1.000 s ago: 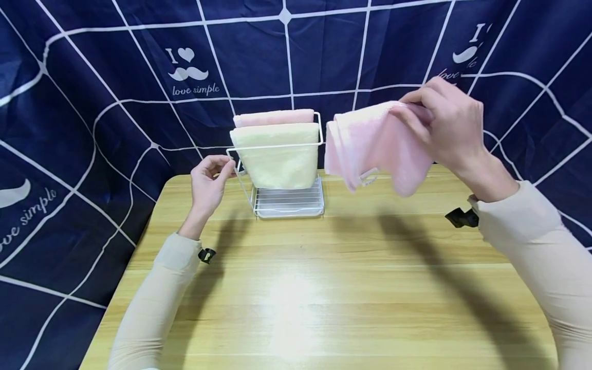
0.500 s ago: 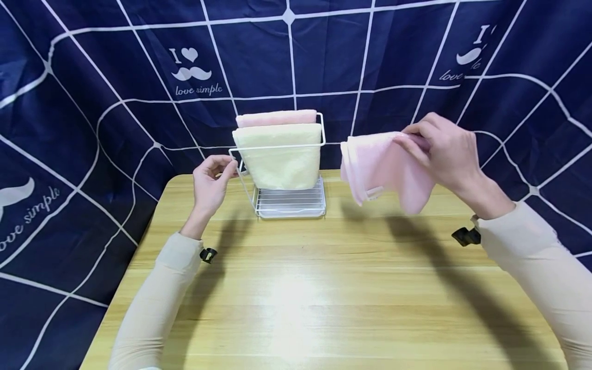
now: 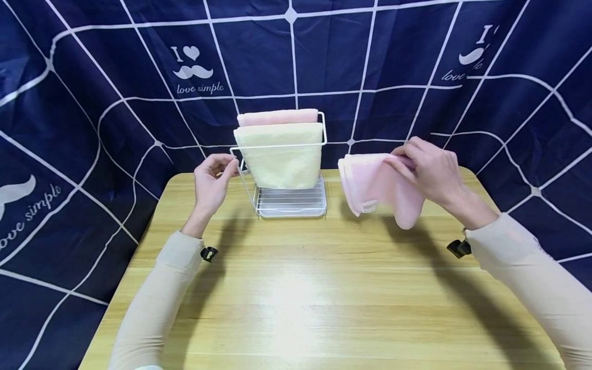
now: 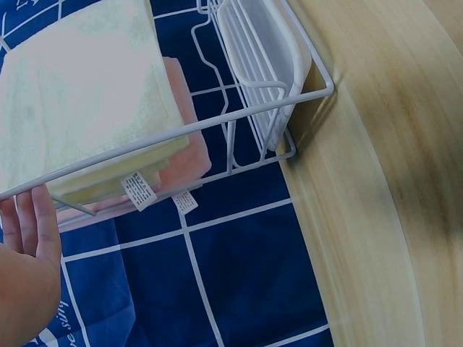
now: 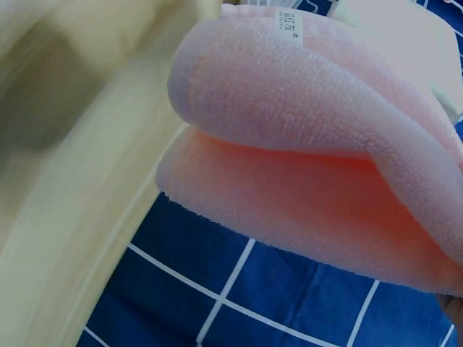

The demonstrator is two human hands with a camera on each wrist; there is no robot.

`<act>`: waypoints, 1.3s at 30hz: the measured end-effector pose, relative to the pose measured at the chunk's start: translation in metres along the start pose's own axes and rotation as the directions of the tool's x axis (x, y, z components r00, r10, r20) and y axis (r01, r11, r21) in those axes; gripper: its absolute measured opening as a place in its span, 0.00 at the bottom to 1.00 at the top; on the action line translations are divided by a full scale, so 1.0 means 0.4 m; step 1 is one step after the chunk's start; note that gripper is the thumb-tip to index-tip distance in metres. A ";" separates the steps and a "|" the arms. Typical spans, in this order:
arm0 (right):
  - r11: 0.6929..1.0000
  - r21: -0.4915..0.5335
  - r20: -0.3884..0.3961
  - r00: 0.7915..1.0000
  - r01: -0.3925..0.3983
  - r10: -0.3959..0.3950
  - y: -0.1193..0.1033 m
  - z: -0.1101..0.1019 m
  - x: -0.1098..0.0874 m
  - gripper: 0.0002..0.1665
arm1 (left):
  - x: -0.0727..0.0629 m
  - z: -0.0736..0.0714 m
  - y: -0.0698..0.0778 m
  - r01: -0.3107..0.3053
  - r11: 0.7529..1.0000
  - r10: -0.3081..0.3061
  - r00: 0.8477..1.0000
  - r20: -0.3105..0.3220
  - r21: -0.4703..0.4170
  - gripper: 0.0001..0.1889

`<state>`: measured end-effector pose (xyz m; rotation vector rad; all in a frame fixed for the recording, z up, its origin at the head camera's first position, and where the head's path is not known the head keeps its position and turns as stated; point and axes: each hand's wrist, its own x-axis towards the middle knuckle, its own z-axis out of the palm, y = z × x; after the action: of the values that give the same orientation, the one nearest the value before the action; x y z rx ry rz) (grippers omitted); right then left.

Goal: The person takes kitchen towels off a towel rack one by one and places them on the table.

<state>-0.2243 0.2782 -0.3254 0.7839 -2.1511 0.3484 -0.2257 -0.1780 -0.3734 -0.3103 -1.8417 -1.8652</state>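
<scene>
Limply, pink towel (image 3: 367,177) hangs from fingers (image 3: 409,149) of right hand (image 3: 431,170).

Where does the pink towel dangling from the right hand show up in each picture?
Head: held towel, right of the rack.
Left wrist: not visible; the pink towel there is in the rack.
Right wrist: held towel, large, from centre to right edge.
Shared landmark: navy cloth with white lines.

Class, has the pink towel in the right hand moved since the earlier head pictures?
Yes. Judged against the white rack, the held pink towel has moved down in the head view.
</scene>
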 end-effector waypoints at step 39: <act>0.976 0.145 0.164 0.976 -0.165 0.141 -0.070 0.072 -0.122 0.11 | 0.001 -0.002 0.002 0.010 1.000 -0.010 1.000 -0.002 0.001 0.07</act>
<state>-0.1999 0.2630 -0.3816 0.7546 -2.3574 0.5605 -0.2255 -0.1790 -0.3723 -0.3000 -1.8461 -1.8704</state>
